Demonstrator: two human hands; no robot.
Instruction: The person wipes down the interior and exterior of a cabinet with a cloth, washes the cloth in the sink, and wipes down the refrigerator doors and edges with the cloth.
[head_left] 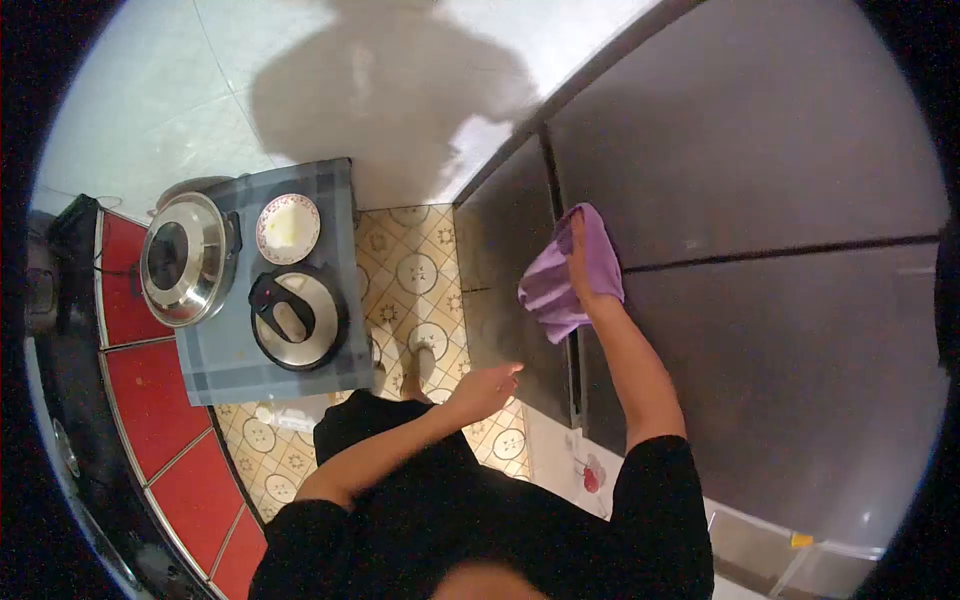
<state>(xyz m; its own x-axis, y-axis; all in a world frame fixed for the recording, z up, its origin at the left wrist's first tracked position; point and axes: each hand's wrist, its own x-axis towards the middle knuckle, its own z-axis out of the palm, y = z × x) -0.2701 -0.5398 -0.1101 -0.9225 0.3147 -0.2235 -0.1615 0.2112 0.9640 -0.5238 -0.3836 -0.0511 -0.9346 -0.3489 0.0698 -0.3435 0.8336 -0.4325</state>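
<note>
A purple cloth (602, 245) lies bunched against the dark grey doors (760, 170), across the dark seam between the panels. My right hand (580, 270) presses into it with the arm stretched forward; folds of the cloth cover part of the fingers. In front of my body, my left hand (485, 392) hangs in the air beside the lower door panel, apart from it. Its fingers are loosely curled in, and nothing shows in them.
To the left stands a small table with a grey-blue checked cloth (215, 365). On it are a lidded steel pan (205, 235), a patterned plate (288, 205) and a round black-handled lid or pot (318, 345). Red cabinet fronts (145, 405) line the far left, above a patterned tile floor (415, 270).
</note>
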